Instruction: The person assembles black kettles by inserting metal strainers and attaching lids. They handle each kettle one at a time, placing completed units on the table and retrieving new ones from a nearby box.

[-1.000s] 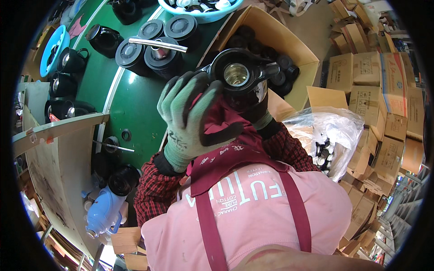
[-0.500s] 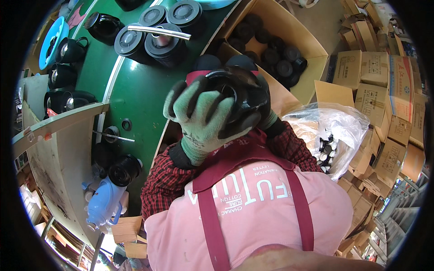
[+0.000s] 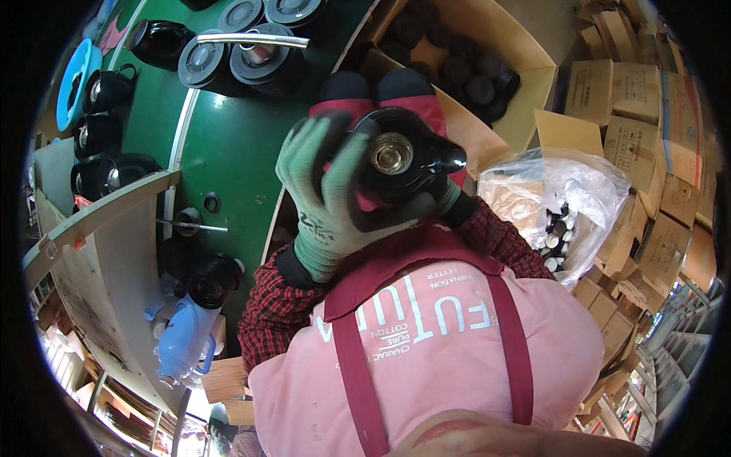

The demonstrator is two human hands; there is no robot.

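Observation:
A glossy black jug top with a spout (image 3: 415,181) is up in front of my chest, its round silvery opening facing me and its spout pointing right. My left hand (image 3: 324,186), in a green and black work glove, curves round its left side, thumb along the lower edge and index finger at the rim. The other left fingers stand somewhat apart. My right hand (image 3: 443,192), gloved too, supports the piece from behind on the right; most of its fingers are hidden.
On the green table (image 3: 228,141) stand black lidded cylinders (image 3: 266,61) with a metal tube (image 3: 253,38) across them. Similar black jug pieces (image 3: 108,87) line the left. A blue jug (image 3: 186,343) lies lower left. Right are an open carton (image 3: 525,57) and a plastic bag (image 3: 590,186).
The black jug top has turned so its opening faces me and its spout points right. My left hand has slid off its front to the left side, with its fingers loosened.

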